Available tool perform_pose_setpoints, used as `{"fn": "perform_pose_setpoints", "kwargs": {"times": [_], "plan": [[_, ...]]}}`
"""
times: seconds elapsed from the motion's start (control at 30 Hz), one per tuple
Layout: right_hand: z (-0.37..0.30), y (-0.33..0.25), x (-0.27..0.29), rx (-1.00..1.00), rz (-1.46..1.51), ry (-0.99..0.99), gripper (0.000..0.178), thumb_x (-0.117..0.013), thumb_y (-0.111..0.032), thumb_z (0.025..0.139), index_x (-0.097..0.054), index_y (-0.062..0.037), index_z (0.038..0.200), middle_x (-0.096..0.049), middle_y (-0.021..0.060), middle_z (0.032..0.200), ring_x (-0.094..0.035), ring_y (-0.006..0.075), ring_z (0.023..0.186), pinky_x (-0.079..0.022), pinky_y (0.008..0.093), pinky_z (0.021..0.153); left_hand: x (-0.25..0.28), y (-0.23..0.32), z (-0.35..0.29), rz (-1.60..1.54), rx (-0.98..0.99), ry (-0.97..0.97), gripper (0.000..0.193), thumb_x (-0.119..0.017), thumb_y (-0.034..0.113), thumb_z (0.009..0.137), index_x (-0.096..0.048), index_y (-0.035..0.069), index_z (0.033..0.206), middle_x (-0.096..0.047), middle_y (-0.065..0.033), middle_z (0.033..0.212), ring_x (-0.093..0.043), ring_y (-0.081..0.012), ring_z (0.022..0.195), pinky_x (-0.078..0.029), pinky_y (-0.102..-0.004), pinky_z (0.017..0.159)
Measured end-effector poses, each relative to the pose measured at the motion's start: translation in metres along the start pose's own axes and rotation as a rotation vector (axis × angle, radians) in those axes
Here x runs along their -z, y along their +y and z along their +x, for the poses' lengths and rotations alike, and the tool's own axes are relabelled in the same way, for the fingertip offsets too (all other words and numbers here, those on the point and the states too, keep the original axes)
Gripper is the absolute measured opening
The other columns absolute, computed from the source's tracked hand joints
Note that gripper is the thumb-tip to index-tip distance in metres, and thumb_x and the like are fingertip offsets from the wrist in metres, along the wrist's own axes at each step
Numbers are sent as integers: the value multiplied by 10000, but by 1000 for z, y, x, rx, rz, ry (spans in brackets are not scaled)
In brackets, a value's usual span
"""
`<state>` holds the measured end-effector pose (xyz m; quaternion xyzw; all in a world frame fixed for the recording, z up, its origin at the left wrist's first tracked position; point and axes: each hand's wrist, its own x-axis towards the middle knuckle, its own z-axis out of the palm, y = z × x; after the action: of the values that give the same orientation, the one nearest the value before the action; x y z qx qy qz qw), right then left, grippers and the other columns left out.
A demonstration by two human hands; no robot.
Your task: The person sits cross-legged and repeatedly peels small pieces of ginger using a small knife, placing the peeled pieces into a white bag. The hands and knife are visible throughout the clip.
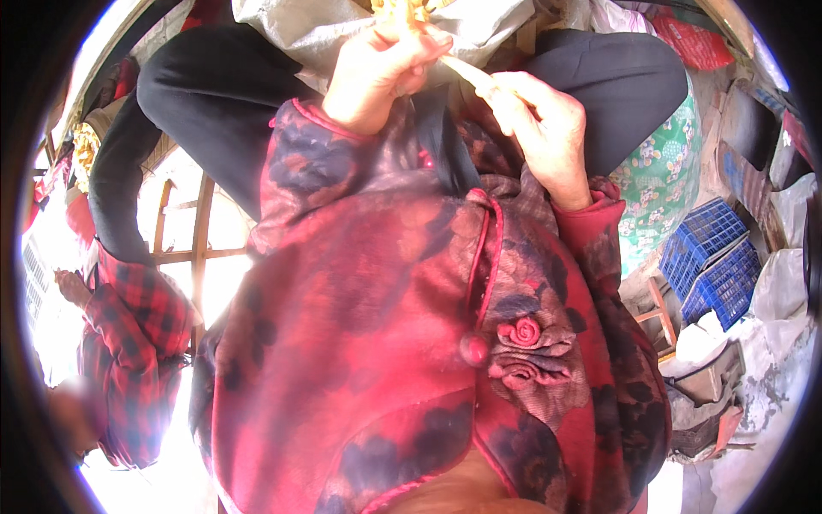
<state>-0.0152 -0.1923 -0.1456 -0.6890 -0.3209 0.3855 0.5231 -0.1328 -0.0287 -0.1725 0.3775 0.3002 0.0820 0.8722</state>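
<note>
My left hand (377,73) is closed at the top middle, over my lap. It pinches one end of a pale, thin, straw-coloured strip (465,72). The other end is held between the thumb and fingers of my right hand (541,128), so the strip spans the gap between both hands at a slant. A pale yellow bundle (402,8), perhaps straw or husk, shows just above my left hand, cut off by the top edge. A white sack (300,30) lies spread beneath the hands, between my knees. Strong light washes out detail on the fingers.
Blue plastic crates (706,248) stand at the right, near a green floral cloth bag (655,176). A red plastic bag (693,38) lies at the upper right. On the left sits another person in a checked shirt (137,343), beside a wooden frame (199,231).
</note>
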Motion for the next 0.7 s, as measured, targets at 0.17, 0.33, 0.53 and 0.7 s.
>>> {"fn": "perform_pose_setpoints", "kwargs": {"times": [0.17, 0.33, 0.53, 0.7], "plan": [[3, -3, 2, -180, -34, -72, 143, -573, -93, 914, -628, 13, 992, -574, 1, 696, -490, 49, 547, -403, 207, 503, 7, 12, 8, 93, -12, 84, 137, -618, 132, 882, -627, 2, 922, -430, 59, 615, -300, -27, 469, -241, -194, 463], [11, -7, 23, -245, 7, -95, 173, -576, -124, 915, -643, 14, 995, -609, 2, 711, -495, 33, 505, -388, 188, 452, 79, 26, 42, -230, -92, 40, 107, -539, 141, 941, -536, 35, 927, -396, 58, 668, -297, -22, 500, -272, -192, 483], [45, -3, 21, -273, 254, -191, 164, -557, -137, 932, -621, 0, 996, -619, 1, 710, -371, -8, 451, -264, 163, 390, 42, 15, 45, -228, -13, -36, 161, -540, 218, 943, -518, 63, 978, -479, 37, 778, -337, -29, 543, -312, -188, 521], [65, 7, 2, -251, 309, -251, 193, -560, -167, 933, -619, -2, 1014, -593, -21, 694, -357, -15, 473, -244, 160, 404, 30, -5, 45, 18, -26, 11, 188, -554, 229, 935, -535, 60, 1014, -525, 31, 822, -350, -27, 554, -322, -187, 528]]}}
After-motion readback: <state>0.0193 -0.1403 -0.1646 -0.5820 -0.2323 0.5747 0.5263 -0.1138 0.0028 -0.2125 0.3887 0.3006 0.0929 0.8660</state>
